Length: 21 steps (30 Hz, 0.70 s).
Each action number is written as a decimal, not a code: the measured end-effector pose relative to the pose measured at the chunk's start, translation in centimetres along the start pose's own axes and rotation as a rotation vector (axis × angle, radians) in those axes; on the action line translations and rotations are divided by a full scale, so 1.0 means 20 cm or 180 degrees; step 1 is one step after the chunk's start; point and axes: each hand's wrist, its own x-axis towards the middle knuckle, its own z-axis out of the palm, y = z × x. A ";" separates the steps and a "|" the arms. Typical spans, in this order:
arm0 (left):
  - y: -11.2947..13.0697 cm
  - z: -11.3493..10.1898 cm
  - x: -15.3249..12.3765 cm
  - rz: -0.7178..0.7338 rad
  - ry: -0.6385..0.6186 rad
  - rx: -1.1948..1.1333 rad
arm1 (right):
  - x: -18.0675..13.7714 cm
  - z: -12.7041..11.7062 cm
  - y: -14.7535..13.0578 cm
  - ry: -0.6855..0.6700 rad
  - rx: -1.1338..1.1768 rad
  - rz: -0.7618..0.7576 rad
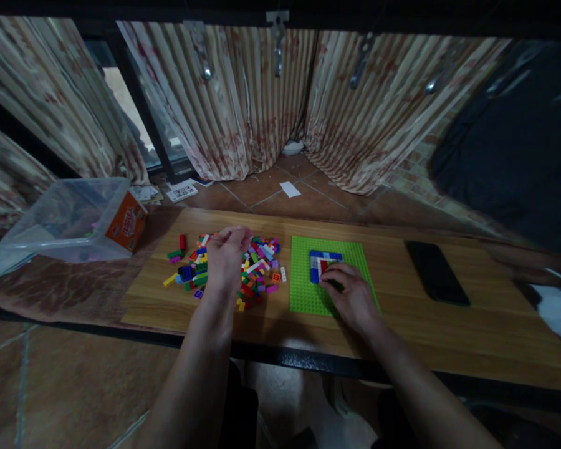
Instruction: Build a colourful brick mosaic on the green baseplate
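Note:
My left hand point(228, 249) hovers over a heap of many-coloured toy bricks point(257, 265), its fingers curled together. Whatever it may hold is hidden. On the green baseplate point(303, 293), blue bricks point(314, 274) form an outer edge, with white and red bricks inside it. My right hand point(350, 290) reaches over the plate from the right, thumb and fingertips drawn together at the lower side of this built shape. A red brick point(324, 266) shows just beyond those fingertips. The right part of the shape is covered by my right hand, and I cannot make out anything in its grip.
At the far left stands a clear plastic box point(70, 215) with an orange label. A black phone point(437, 272) lies on the wooden table point(397, 324) right of the plate. Striped curtains point(243, 100) hang behind, and papers point(182, 191) lie on the floor.

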 end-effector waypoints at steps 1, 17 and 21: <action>0.00 0.00 0.00 -0.0002 -0.0006 -0.0001 | 0.00 0.00 0.00 0.0012 0.0000 -0.0008; -0.01 0.00 0.00 0.0017 -0.0042 -0.0046 | 0.02 0.02 0.03 0.0162 0.0548 0.0488; -0.01 0.00 -0.01 0.0023 -0.0044 0.0012 | 0.03 0.02 0.02 0.0230 0.0634 0.0617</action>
